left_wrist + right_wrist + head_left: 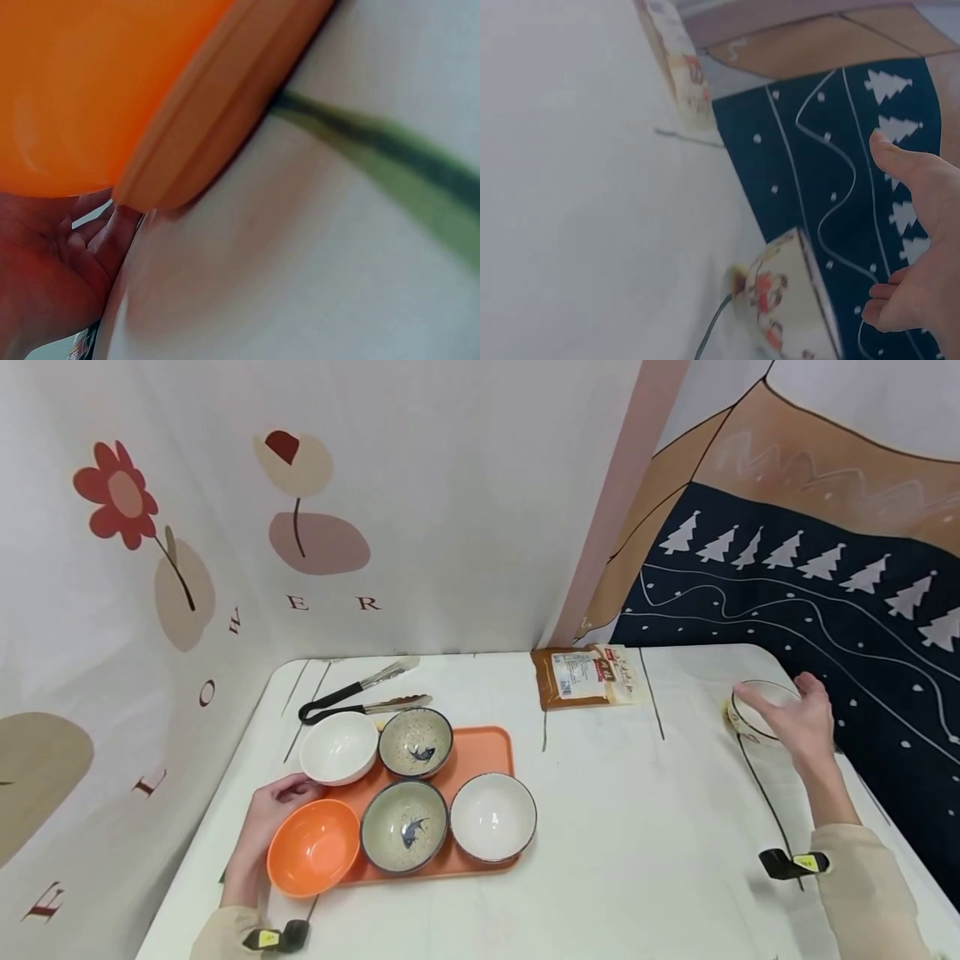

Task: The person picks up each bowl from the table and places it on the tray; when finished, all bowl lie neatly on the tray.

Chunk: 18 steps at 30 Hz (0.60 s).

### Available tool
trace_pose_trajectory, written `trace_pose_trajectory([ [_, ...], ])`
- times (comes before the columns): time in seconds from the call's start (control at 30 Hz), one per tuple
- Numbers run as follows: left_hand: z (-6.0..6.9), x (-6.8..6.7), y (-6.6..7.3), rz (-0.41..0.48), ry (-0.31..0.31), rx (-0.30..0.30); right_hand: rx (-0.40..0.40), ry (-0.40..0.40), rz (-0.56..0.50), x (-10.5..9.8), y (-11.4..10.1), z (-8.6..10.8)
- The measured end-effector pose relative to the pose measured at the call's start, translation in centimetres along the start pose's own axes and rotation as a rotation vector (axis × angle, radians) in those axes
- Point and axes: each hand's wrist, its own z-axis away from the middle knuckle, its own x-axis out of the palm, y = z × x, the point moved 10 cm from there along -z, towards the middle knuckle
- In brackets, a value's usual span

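My left hand (273,814) is at the left edge of the orange tray (480,877), between a white bowl (339,748) and an orange bowl (313,847). In the left wrist view its fingers (112,236) grip the tray's rim below the orange bowl; some fingertips are hidden. Two fish-patterned bowls (405,843) and a dark-rimmed white bowl (493,818) also stand on the tray. Far to the right, my right hand (806,727) is spread beside a flower-patterned bowl (780,300). Its thumb and fingers are wide apart, with a gap to the bowl in the right wrist view.
Black-handled metal tongs (337,697) lie behind the tray. A brown food packet (577,678) lies at the table's back edge. Printed curtains (465,527) hang behind and beside the white table (615,860).
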Motion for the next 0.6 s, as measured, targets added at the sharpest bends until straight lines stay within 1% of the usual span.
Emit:
trace_pose_trajectory([
  [0.13,0.0,0.0,0.0,-0.005,-0.001,-0.014,0.005,0.017,0.024,-0.3,1.1,-0.2],
  [0.43,-0.1,0.0,-0.1,-0.012,-0.001,-0.007,0.022,0.076,0.145,-0.2,3.4,-0.5],
  [0.6,-0.2,0.0,-0.4,-0.014,-0.003,-0.005,0.020,0.101,0.167,0.0,4.2,-0.5],
])
